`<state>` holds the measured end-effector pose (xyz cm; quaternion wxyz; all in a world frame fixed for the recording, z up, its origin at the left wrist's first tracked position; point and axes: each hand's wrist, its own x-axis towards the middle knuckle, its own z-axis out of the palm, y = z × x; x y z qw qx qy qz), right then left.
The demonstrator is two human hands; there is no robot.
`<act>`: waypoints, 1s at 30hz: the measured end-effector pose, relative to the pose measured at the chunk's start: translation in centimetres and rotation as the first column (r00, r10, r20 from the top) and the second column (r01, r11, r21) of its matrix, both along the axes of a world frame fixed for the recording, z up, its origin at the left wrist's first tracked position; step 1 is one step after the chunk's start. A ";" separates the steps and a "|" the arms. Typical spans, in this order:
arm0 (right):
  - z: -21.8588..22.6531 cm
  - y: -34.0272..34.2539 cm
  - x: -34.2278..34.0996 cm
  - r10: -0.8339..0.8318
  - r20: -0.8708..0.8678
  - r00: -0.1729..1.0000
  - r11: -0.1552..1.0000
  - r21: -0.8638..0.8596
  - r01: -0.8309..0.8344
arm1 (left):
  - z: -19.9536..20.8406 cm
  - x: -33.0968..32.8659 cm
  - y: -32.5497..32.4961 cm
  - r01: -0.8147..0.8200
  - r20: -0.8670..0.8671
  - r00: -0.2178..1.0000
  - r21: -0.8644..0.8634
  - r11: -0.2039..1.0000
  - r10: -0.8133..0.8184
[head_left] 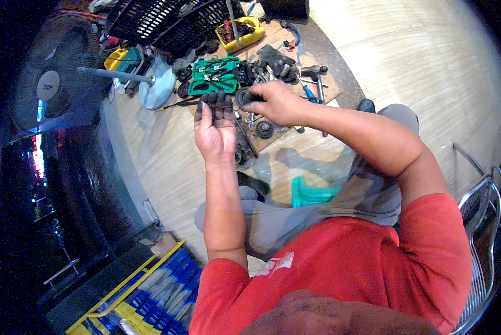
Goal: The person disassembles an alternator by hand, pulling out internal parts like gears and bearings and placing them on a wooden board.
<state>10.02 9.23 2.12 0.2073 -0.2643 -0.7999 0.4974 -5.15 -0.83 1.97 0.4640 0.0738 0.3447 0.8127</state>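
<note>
My left hand (216,125) is turned palm up, its blackened fingers stretched out and slightly curled. A thin dark line crosses those fingers; whether it is an object or grime I cannot make out. Beside it, my right hand (278,103) pinches a dark, round, ring-like part (242,96) between thumb and fingers. Just beyond the hands lies an open green tool case (213,76) with pliers-like tools in it. Below the right hand, a dark toothed round part (265,129) rests on the cardboard (275,140).
A hammer (320,81) and a blue-handled screwdriver (309,94) lie to the right. Farther back are a yellow container (244,36) and black crates (167,25). A fan (48,84) stands left, a turquoise stool (312,194) near my legs, and a metal chair (479,223) right.
</note>
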 end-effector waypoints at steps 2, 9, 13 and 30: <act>-0.7 0.0 0.1 0.020 -0.018 1.000 1.000 0.010 -0.019 | -0.2 -0.1 0.0 -0.001 0.002 1.000 -0.001 1.000 0.001; -0.6 0.7 0.2 0.107 0.062 0.992 0.988 0.101 -0.113 | 0.0 -0.3 -0.2 0.106 0.049 0.993 0.001 0.994 -0.106; 0.1 2.3 1.0 0.265 0.086 0.960 0.940 0.200 -0.277 | 0.9 -0.4 -0.9 0.327 -0.067 0.941 -0.065 0.943 -0.331; 0.8 2.3 1.2 0.128 0.238 0.963 0.878 0.424 -0.221 | -0.8 3.3 -0.2 -0.086 -0.688 0.328 -0.705 0.704 -0.648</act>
